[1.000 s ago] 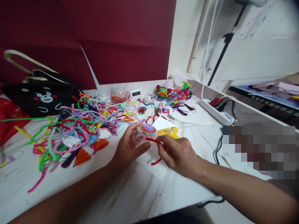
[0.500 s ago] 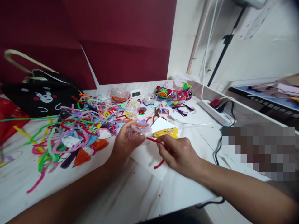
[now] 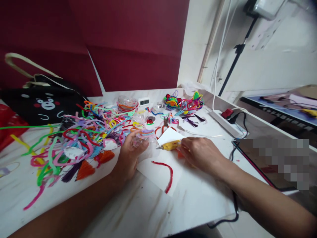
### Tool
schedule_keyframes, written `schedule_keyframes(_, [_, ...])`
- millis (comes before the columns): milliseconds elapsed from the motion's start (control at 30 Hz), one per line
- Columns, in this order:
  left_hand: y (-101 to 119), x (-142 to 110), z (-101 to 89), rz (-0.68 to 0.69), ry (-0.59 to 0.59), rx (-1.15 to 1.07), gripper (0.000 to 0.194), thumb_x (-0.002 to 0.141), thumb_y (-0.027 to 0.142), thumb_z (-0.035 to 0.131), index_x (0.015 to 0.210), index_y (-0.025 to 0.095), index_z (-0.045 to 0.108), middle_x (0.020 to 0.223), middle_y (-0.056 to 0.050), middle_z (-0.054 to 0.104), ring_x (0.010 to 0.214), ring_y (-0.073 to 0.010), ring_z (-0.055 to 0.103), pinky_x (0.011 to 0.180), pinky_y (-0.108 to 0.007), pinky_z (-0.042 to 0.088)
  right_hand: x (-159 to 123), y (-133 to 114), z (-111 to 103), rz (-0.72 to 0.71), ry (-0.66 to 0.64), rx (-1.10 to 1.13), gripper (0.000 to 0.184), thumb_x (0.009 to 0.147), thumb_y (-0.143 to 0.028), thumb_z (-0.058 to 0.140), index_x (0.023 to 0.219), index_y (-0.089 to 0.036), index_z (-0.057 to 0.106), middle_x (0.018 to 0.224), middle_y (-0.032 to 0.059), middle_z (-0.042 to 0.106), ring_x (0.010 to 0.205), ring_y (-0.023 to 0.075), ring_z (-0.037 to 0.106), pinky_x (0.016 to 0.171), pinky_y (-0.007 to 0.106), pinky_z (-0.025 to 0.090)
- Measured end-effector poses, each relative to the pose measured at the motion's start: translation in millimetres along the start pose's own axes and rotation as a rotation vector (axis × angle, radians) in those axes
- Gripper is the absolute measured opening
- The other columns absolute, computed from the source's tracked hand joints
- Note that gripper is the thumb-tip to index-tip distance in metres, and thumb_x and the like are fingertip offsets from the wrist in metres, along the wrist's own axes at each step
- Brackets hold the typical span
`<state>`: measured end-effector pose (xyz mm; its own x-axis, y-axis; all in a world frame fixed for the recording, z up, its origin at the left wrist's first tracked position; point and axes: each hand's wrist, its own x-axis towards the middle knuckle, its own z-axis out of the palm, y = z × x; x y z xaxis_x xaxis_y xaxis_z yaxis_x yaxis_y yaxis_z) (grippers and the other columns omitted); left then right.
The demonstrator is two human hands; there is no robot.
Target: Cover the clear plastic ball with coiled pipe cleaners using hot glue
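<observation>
This looks like a handicraft corner indoors; whether in a home or a studio cannot be told. A white marble-patterned table carries a tangled heap of multicoloured fuzzy pipe cleaners on the left, a yellow plastic glue gun near the middle, and metal pliers with orange-red handles just beyond. Bright, tasselled animal-like ornaments stand at the far right, near a long white power strip. A dark red sheet covers the far wall.
</observation>
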<state>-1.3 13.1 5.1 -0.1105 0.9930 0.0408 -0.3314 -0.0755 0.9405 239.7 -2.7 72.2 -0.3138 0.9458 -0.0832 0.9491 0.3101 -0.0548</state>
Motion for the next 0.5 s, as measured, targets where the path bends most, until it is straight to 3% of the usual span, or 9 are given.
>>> schedule_keyframes(100, [-2.8, 1.8, -2.5, -0.019, 0.014, 0.009, 0.079, 0.065, 0.042, 0.106, 0.132, 0.021, 0.070, 0.131, -0.008, 0.080, 0.119, -0.0248, 0.074, 0.106, -0.034, 0.054, -0.5, 6.1, -7.8, 0.055, -0.111, -0.150, 0.032, 0.110, -0.033, 0.059, 0.109, -0.014, 0.083, 0.108, 0.0222, 0.086, 0.101, 0.0375, 0.084, 0.077, 0.039, 0.054])
schedule_keyframes(233, [-3.8, 2.1, -2.2, -0.001, 0.007, 0.038, 0.080, 0.066, 0.043, 0.105, 0.135, 0.021, 0.070, 0.136, -0.009, 0.078, 0.124, -0.0270, 0.072, 0.108, -0.036, 0.054, -1.4, 17.3, 0.3, 0.079, -0.197, -0.159, 0.036, 0.106, -0.044, 0.063, 0.106, -0.014, 0.083, 0.102, 0.0219, 0.086, 0.097, 0.0382, 0.084, 0.076, 0.039, 0.053])
schedule_keyframes(367, [-2.9, 0.8, -0.1, -0.010, 0.019, 0.034, 0.082, 0.060, 0.041, 0.106, 0.130, 0.021, 0.070, 0.129, -0.008, 0.079, 0.118, -0.0264, 0.073, 0.103, -0.035, 0.055, -0.6, 33.6, 20.0, 0.075, -0.146, -0.006, 0.032, 0.099, -0.047, 0.066, 0.099, -0.017, 0.080, 0.092, 0.0161, 0.083, 0.085, 0.0332, 0.080, 0.069, 0.036, 0.046])
schedule_keyframes(500, [-2.6, 0.5, 0.4, -0.010, 0.003, 0.023, 0.082, 0.058, 0.041, 0.107, 0.129, 0.021, 0.070, 0.123, -0.006, 0.080, 0.113, -0.0236, 0.072, 0.098, -0.033, 0.055, 3.1, 46.8, 30.6, 0.114, -0.091, 0.258, 0.026, 0.089, -0.045, 0.069, 0.083, -0.020, 0.070, 0.078, 0.0083, 0.076, 0.069, 0.0229, 0.066, 0.064, 0.033, 0.039])
